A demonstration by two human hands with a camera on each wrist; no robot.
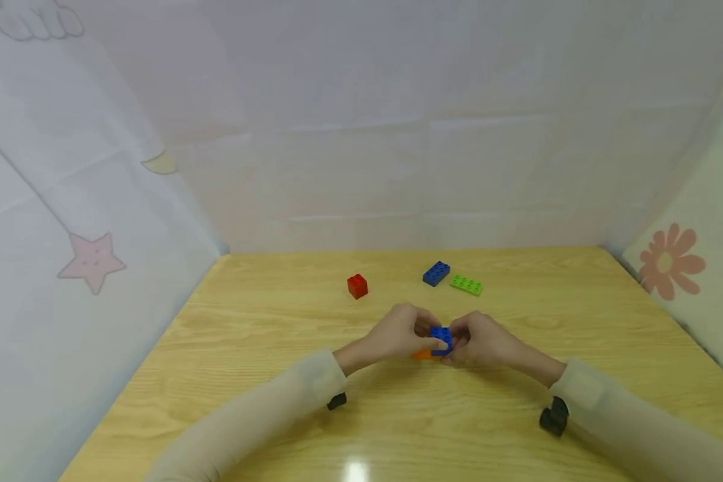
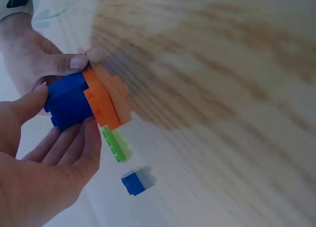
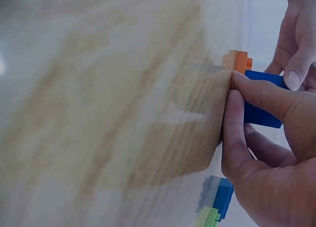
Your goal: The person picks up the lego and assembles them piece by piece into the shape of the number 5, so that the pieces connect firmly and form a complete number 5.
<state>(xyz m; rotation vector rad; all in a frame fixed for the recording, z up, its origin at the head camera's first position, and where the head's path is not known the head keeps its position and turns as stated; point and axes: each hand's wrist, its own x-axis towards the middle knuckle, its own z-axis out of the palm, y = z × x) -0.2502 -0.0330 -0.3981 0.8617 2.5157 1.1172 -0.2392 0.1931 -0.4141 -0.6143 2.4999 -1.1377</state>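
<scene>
A blue brick point(image 1: 440, 333) stands on a flat orange brick point(image 1: 424, 355), low at the tabletop between the two hands. My left hand point(image 1: 400, 333) grips the blue brick, thumb point(image 2: 34, 101) on one side and fingers on the other. From the right, my right hand point(image 1: 485, 340) pinches the end of the orange brick between thumb and index finger, close against the blue one. One end of the orange brick point(image 2: 102, 106) sticks out past the blue brick point(image 2: 69, 99) with its studs showing. The right fingers hide its other end.
Behind the hands on the wooden table point(image 1: 265, 308) lie a red brick point(image 1: 357, 286), a second blue brick point(image 1: 436, 273) and a flat lime-green brick point(image 1: 466, 284). White patterned cloth point(image 1: 367, 167) hangs along the back and both sides.
</scene>
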